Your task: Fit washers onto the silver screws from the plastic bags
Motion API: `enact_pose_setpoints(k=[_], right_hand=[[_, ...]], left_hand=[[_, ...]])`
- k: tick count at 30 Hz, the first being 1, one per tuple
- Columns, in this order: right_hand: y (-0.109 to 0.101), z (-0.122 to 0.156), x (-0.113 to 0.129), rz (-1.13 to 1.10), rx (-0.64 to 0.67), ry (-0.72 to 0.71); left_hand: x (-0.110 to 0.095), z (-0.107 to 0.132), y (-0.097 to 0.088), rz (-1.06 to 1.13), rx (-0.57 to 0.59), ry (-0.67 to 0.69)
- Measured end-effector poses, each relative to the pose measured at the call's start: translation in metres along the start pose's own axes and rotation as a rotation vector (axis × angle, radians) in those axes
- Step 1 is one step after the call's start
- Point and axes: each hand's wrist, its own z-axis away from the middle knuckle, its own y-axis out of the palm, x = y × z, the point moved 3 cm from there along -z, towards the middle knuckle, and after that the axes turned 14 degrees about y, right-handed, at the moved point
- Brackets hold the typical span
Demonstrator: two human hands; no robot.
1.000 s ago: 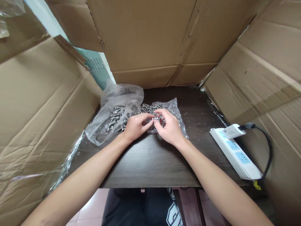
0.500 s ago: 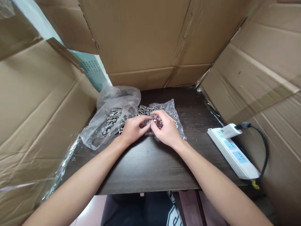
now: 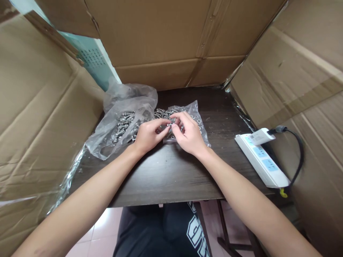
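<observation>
My left hand (image 3: pixel 148 135) and my right hand (image 3: pixel 188 133) meet over a dark wooden table (image 3: pixel 171 171), fingertips pinched together on a small metal bolt (image 3: pixel 169 125). Just behind them lies a small clear plastic bag (image 3: pixel 192 109) with metal parts in it. To its left a larger crumpled clear bag (image 3: pixel 120 117) holds several silver bolts (image 3: pixel 122 125). Both hands hover just above the small bag's near edge.
Brown cardboard walls (image 3: pixel 166 39) stand behind and on both sides of the table. A white power strip (image 3: pixel 261 162) with a plugged-in adapter and black cable lies at the right edge. My dark trousers show below the table's front edge.
The view has tilted, so everything sits slightly higher in frame. My fingers keep working on the small bolt between both hands; the bags have not shifted on the table.
</observation>
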Motion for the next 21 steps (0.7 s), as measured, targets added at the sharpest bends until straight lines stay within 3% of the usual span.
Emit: enact_pose_setpoints(k=[8,21], right_hand=[[0.0026,-0.0006,-0.003,0.02,0.012,0.055],[0.0041,-0.0004,-0.0026,0.013,-0.001,0.004]], left_hand=[[-0.0004,0.0002,-0.0011,0.001,0.019,0.001],[-0.0018,0.001,-0.0012,0.011,0.024,0.011]])
